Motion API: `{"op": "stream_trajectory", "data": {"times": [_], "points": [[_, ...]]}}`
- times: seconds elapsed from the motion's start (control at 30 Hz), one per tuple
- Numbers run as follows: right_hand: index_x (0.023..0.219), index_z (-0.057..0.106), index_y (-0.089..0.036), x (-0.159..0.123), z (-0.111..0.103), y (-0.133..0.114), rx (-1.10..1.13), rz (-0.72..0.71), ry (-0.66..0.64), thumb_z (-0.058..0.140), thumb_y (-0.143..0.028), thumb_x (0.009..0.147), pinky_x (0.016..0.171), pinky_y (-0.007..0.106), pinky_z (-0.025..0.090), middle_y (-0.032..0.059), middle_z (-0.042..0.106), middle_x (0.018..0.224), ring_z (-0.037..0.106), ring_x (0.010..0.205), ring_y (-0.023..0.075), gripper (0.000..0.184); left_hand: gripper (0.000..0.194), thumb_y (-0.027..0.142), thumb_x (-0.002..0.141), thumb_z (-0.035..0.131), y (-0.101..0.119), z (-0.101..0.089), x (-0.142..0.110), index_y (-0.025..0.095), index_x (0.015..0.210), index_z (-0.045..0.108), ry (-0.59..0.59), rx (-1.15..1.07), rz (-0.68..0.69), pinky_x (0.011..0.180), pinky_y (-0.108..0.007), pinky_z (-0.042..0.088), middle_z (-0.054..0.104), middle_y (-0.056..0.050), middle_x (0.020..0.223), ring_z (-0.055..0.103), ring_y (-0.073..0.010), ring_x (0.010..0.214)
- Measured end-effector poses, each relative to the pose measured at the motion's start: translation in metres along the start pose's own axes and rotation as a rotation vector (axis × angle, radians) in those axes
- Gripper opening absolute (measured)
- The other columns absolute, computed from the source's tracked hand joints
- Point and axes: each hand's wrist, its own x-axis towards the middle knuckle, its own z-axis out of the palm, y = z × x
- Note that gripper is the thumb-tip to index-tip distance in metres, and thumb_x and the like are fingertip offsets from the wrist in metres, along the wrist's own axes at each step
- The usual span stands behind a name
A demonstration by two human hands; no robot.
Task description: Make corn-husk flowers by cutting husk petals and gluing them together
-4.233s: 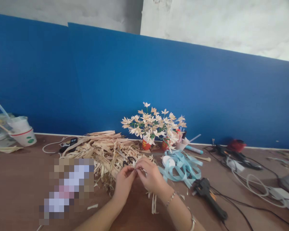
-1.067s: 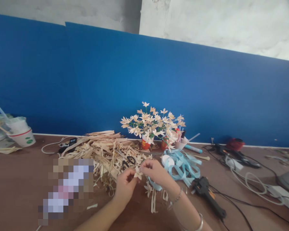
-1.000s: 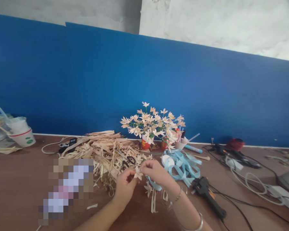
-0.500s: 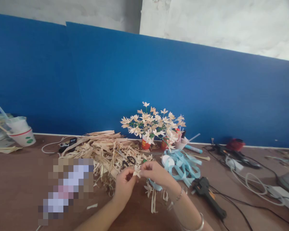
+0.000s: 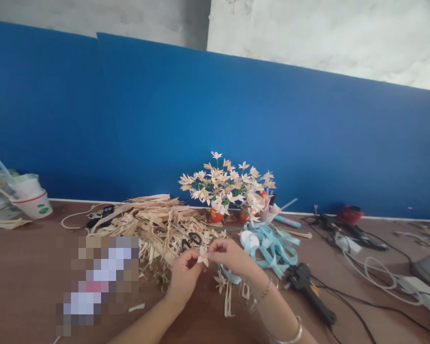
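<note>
Between my two hands is a small cream husk flower [image 5: 203,256] with pointed petals. My left hand [image 5: 185,274] pinches it from the left and below, thumb against fingers. From the right, my right hand [image 5: 229,258] grips its edge with the fingertips closed. Just behind lie black-handled scissors [image 5: 194,238], partly sunk in a heap of dry husk strips [image 5: 146,229]. Another husk flower [image 5: 220,282] and some loose strips rest on the table under my right wrist.
Pots of husk flowers [image 5: 229,184] stand against the blue partition [image 5: 157,119]. Light blue ribbon [image 5: 272,248] lies right of my hands, and a black glue gun [image 5: 310,291] with cables is farther right. A paper cup [image 5: 34,203] stands at the left; a pixelated patch covers something nearer.
Almost nothing differs. Both hands stay in place on the flower, whose petals have turned very slightly.
</note>
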Motion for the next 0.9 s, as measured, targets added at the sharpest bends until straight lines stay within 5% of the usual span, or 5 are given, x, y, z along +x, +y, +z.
{"op": "stream_trajectory", "data": {"times": [0.4, 0.63, 0.77, 0.9], "points": [[0.070, 0.061, -0.016, 0.000, -0.010, 0.002, -0.075, 0.022, -0.036, 0.058, -0.031, 0.072, 0.048, 0.019, 0.030, -0.0042, 0.053, 0.056, 0.040, 0.048, 0.0070, 0.016, 0.011, 0.029, 0.064, 0.058, 0.003, 0.000, 0.002, 0.018, 0.064, 0.055, 0.088, -0.060, -0.118, 0.043, -0.021, 0.034, 0.055, 0.004, 0.050, 0.049, -0.0117, 0.045], [0.072, 0.060, -0.016, -0.026, -0.061, -0.004, -0.164, 0.065, -0.068, 0.055, -0.037, 0.075, 0.040, 0.017, 0.028, -0.0012, 0.057, 0.055, 0.047, 0.046, 0.0077, 0.022, 0.014, 0.029, 0.063, 0.062, -0.004, 0.003, 0.004, 0.017, 0.066, 0.055, 0.062, -0.138, -0.116, 0.043, -0.020, 0.036, 0.056, 0.003, 0.052, 0.049, -0.0108, 0.046], [0.061, 0.058, -0.017, -0.049, -0.093, 0.009, -0.296, 0.214, 0.083, 0.055, -0.036, 0.073, 0.037, 0.018, 0.026, -0.0002, 0.056, 0.050, 0.045, 0.039, 0.0075, 0.023, 0.013, 0.027, 0.064, 0.061, -0.006, 0.005, 0.004, 0.016, 0.066, 0.055, 0.044, -0.158, -0.119, 0.044, -0.020, 0.038, 0.058, 0.002, 0.054, 0.048, -0.0102, 0.046], [0.058, 0.058, -0.016, -0.057, -0.094, 0.033, -0.434, 0.235, 0.263, 0.054, -0.024, 0.070, 0.042, 0.020, 0.031, 0.0002, 0.056, 0.049, 0.048, 0.042, 0.0102, 0.015, 0.014, 0.027, 0.062, 0.063, -0.007, 0.005, 0.005, 0.016, 0.065, 0.055, 0.042, -0.165, -0.107, 0.047, -0.021, 0.041, 0.059, 0.002, 0.056, 0.050, -0.0107, 0.049]]}}
